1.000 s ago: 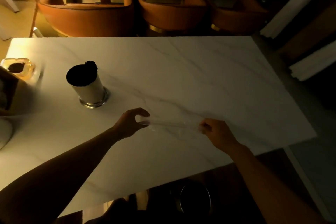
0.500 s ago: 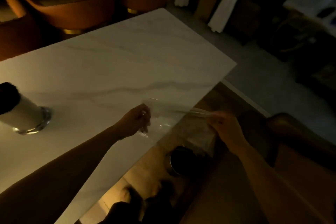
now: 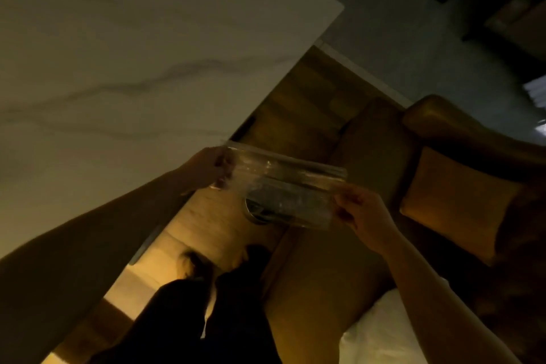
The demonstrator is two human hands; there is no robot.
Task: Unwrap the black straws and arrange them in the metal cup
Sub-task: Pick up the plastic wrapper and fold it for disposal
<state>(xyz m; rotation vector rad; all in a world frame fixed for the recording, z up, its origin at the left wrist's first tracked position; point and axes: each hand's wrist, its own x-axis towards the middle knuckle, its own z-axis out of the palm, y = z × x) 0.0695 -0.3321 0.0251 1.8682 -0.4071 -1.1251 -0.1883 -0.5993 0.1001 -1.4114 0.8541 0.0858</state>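
Observation:
A clear plastic wrapper [image 3: 283, 186] is stretched flat between my two hands, past the table's right edge and over the floor. My left hand [image 3: 206, 168] pinches its left end and my right hand [image 3: 359, 210] pinches its lower right corner. The wrapper looks empty; no black straws show in it. Through the film I see the rim of a round dark bin [image 3: 260, 214] on the floor below. The metal cup is out of view.
The white marble table [image 3: 133, 53] fills the upper left, its edge running diagonally down to the left. An orange-brown armchair [image 3: 443, 186] stands at right with a cushion. A white cloth [image 3: 378, 334] lies at lower right. Wood floor lies below.
The view has swung right and down; the metal cup has left the frame. Both hands carried the wrapper off the table to above the floor bin.

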